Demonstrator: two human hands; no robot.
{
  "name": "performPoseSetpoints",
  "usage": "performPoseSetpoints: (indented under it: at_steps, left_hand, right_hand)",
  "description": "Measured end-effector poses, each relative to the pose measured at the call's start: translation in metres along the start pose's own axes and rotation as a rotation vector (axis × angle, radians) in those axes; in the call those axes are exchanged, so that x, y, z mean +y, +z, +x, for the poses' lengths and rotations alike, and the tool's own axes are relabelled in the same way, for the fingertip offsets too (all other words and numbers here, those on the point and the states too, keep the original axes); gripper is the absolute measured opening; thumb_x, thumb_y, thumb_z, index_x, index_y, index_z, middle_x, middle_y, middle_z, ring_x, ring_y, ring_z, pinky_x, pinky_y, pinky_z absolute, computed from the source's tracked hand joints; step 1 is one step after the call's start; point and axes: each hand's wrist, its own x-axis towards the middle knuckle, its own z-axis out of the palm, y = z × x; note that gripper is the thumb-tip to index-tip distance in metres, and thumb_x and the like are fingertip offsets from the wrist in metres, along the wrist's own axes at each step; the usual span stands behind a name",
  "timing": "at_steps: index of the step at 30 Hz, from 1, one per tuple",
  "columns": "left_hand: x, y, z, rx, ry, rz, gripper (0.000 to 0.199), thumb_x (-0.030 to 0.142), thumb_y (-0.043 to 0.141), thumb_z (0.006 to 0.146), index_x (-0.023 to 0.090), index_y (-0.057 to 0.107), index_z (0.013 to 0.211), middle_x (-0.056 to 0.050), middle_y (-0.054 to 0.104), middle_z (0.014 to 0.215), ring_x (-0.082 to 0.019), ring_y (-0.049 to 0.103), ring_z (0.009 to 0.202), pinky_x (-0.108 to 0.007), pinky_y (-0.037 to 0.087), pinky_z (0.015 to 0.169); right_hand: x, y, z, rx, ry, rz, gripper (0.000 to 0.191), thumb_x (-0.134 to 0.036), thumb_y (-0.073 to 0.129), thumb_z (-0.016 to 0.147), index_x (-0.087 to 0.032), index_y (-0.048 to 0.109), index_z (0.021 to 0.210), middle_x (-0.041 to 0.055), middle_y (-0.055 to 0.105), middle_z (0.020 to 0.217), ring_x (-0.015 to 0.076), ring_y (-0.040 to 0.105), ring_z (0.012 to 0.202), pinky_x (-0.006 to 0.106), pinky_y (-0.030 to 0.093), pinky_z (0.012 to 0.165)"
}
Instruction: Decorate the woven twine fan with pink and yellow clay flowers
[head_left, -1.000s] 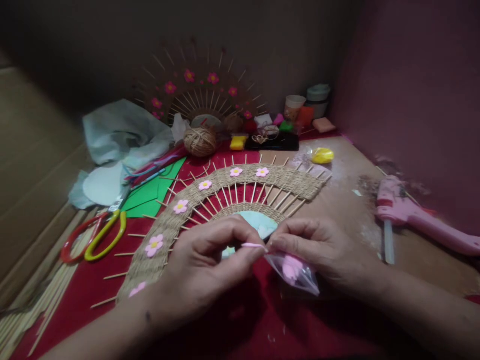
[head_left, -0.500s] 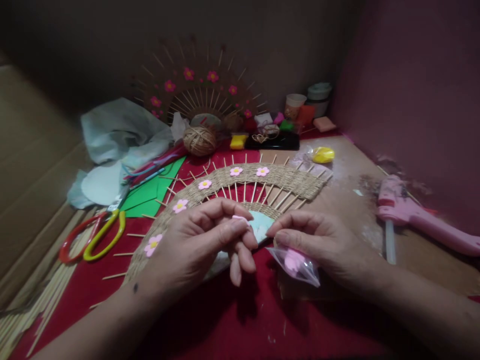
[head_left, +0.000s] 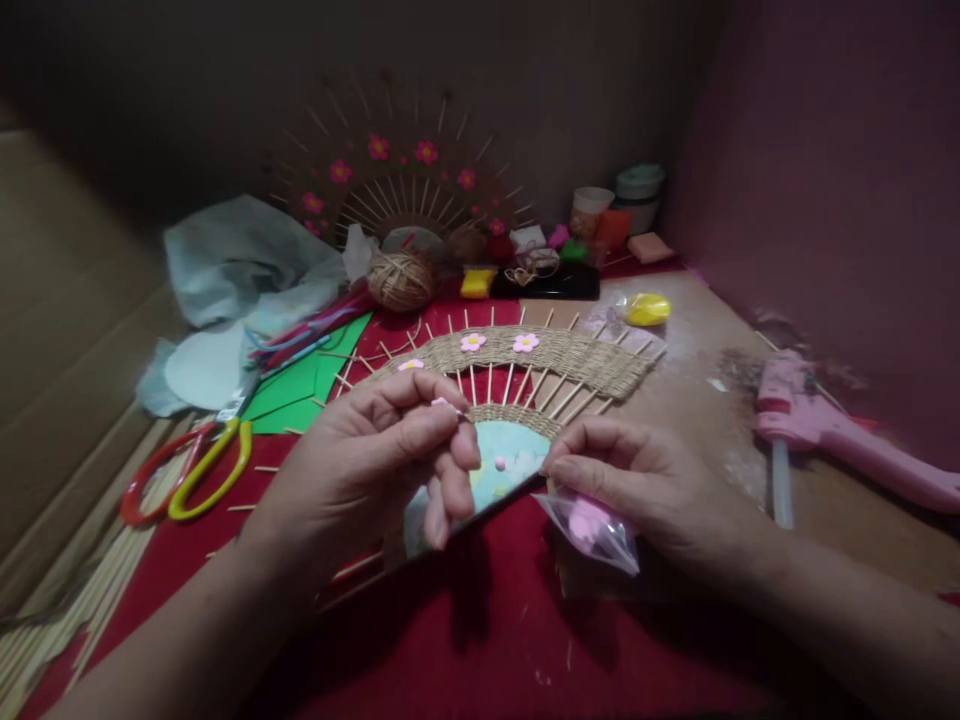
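My left hand [head_left: 382, 450] is closed in a pinch on a small piece of pink clay [head_left: 447, 405] between thumb and forefinger; its other fingers curl below. My right hand [head_left: 630, 475] is closed too, with a clear plastic bag of pink clay [head_left: 589, 522] hanging under its thumb. Between and behind the hands lies a woven fan [head_left: 607, 365] with wooden sticks and a pale blue centre. Pink flowers with yellow middles [head_left: 472, 342] sit along its woven band. A tiny pink ball [head_left: 500, 463] shows against the blue centre. My left hand and wrist hide the fan's left part.
Scissors [head_left: 214, 470] with red and yellow handles lie left, near thin sticks [head_left: 97, 590] and green paper [head_left: 300, 390]. A pink glue gun [head_left: 817, 425] is at right. Behind are a twine ball [head_left: 400, 279], a black phone-like slab [head_left: 559, 283] and another flowered fan [head_left: 401, 165].
My left hand has shifted left and slightly up with the pink clay piece, uncovering the blue centre and the tiny pink ball. My right hand has barely moved.
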Motion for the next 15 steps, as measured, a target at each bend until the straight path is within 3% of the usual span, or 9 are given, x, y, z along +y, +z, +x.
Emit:
performPoseSetpoints:
  at_steps: [6,9,15]
  left_hand:
    - [-0.0028,-0.0027,-0.0013,-0.032,-0.033,0.014,0.009,0.014,0.061,0.081,0.016,0.054,0.076,-0.003,0.07,0.073,-0.011,0.063,0.045,-0.016,0.049,0.035]
    - [-0.0024,-0.0013,-0.0011,0.048,-0.012,0.003,0.014,0.008,0.066,0.074,0.014,0.055,0.068,-0.004,0.071,0.079,-0.01,0.062,0.049,-0.015,0.05,0.037]
    - [0.0022,-0.0017,0.003,0.161,0.09,-0.023,0.016,0.008,0.072,0.067,0.017,0.058,0.069,0.004,0.063,0.063,-0.006,0.053,0.04,-0.013,0.044,0.033]
  right_hand:
    - [-0.0002,-0.0006,0.0003,0.004,0.005,-0.004,0.016,-0.03,0.064,0.081,-0.016,0.06,0.075,-0.0044,0.055,0.063,0.0048,0.045,0.053,0.017,0.033,0.046]
    - [-0.0013,0.0002,0.0001,-0.006,0.014,0.008,0.016,-0.03,0.064,0.081,-0.016,0.06,0.075,-0.0043,0.056,0.062,0.005,0.046,0.052,0.017,0.033,0.046]
    - [-0.0015,0.0001,-0.0007,0.012,0.043,-0.009,0.017,-0.031,0.065,0.08,-0.016,0.06,0.075,-0.0037,0.055,0.063,0.0048,0.045,0.052,0.016,0.033,0.045]
